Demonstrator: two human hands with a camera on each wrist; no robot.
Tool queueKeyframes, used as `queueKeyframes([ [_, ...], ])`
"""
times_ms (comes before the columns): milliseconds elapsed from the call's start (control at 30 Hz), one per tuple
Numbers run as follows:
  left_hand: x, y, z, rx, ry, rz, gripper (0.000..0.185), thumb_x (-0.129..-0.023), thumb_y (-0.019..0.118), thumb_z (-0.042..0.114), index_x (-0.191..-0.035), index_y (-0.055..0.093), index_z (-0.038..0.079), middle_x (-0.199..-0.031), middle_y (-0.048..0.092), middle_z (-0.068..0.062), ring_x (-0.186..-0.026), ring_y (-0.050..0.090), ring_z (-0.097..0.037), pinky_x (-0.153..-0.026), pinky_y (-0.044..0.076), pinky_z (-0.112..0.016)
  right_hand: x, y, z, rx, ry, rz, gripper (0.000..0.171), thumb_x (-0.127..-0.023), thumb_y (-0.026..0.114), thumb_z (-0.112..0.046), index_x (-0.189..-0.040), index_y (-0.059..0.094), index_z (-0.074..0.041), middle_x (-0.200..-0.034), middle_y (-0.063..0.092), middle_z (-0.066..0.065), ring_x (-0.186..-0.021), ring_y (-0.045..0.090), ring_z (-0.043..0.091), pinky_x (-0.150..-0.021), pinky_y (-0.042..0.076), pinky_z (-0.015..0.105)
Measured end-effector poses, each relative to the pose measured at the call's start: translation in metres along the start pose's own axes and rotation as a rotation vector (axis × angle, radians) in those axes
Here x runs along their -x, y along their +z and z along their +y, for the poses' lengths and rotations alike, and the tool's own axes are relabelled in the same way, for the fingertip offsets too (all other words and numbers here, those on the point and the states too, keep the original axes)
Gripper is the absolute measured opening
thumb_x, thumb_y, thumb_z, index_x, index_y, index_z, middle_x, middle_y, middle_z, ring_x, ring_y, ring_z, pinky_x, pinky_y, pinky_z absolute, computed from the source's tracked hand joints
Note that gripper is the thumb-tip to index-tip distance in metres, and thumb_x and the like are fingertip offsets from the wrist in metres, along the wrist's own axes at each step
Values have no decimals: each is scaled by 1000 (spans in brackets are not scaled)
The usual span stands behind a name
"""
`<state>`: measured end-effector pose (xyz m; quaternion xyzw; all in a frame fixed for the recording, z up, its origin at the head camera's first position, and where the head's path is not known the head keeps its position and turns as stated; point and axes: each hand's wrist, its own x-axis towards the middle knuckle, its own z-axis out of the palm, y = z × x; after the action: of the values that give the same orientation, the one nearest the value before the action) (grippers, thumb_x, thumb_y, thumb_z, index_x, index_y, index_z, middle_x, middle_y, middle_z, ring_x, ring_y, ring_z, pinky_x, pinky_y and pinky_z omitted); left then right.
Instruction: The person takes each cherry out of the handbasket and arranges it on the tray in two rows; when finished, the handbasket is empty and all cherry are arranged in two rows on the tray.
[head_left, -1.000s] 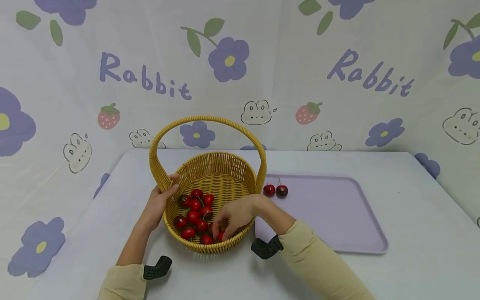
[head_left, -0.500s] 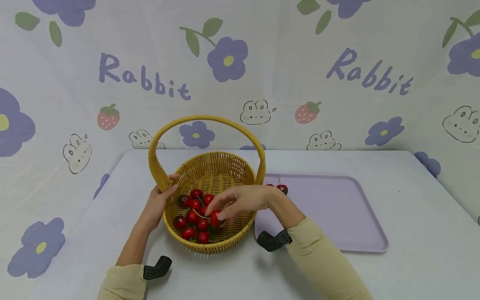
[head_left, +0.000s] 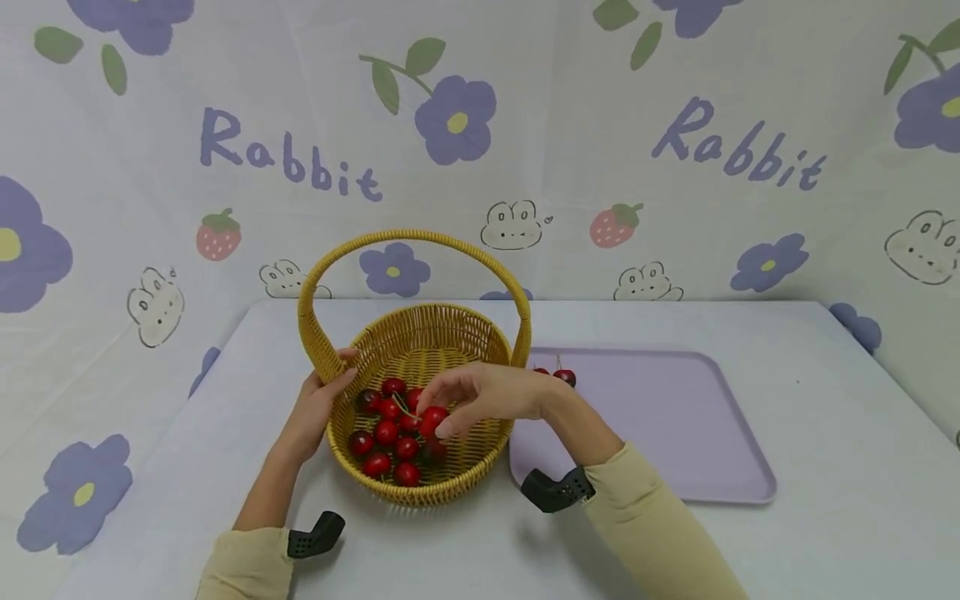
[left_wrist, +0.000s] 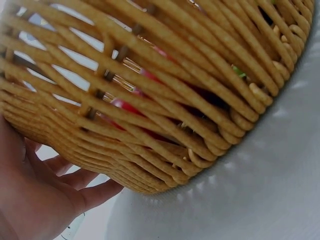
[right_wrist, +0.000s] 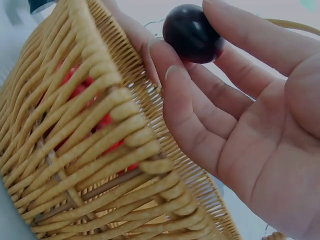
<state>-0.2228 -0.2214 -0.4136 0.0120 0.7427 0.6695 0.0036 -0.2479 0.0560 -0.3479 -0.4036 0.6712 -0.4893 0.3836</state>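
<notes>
A yellow woven basket (head_left: 442,329) with a tall arched handle stands on the table and holds several red cherries (head_left: 386,433). My right hand (head_left: 480,398) hovers over the basket's inside and pinches one cherry (head_left: 432,419) between thumb and fingertips; the right wrist view shows this cherry (right_wrist: 192,34) dark and round, above the basket wall (right_wrist: 90,150). My left hand (head_left: 315,408) presses against the basket's left side, thumb on the rim, and the left wrist view shows its fingers (left_wrist: 75,187) curved under the weave (left_wrist: 165,100).
A lilac tray (head_left: 675,433) lies to the right of the basket, and two cherries (head_left: 564,377) sit at its far left corner, partly hidden by my right wrist. The table (head_left: 825,467) is pale, with a flower-print cloth behind it.
My right hand has risen out of the basket's front part with a cherry pinched in its fingers and now hangs higher over the pile. The left hand has stayed on the basket.
</notes>
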Motion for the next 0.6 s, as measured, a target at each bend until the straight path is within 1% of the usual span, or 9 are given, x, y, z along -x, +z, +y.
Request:
queueKeyframes([
  [33,0,0,1,1,-2,0,43,-103,41,18,-141,35,0,-143,34,-18,-127,32,-26,-106,21,-43,1,0,-1,1,-5,6,30,-88,66,-6,-117,58,-2,-106,61,7,-95,57,22,-83,48,35],
  [100,0,1,2,3,-6,-1,42,-103,41,17,-141,35,0,-143,34,-18,-128,31,-27,-106,20,-43,5,0,-4,4,-22,18,30,-88,67,-6,-116,59,-3,-104,61,8,-95,57,22,-82,48,33],
  [267,1,1,3,4,-13,-3,41,-103,40,17,-140,34,0,-143,34,-18,-129,30,-28,-107,19,-45,16,1,-12,17,-62,66,31,-87,68,-6,-116,59,-3,-108,59,8,-90,59,24,-82,49,37],
  [400,0,1,1,4,-17,-2,41,-103,40,17,-141,35,1,-143,34,-19,-128,31,-27,-106,19,-44,30,1,-19,28,-72,120,33,-87,69,-8,-118,59,-3,-109,60,8,-86,60,24,-82,49,37],
  [600,0,1,0,5,-13,-8,42,-103,42,19,-141,35,1,-142,35,-19,-128,32,-29,-105,21,-43,54,-2,-21,15,-77,176,35,-87,69,-7,-120,60,-2,-108,63,9,-93,61,23,-81,50,35],
])
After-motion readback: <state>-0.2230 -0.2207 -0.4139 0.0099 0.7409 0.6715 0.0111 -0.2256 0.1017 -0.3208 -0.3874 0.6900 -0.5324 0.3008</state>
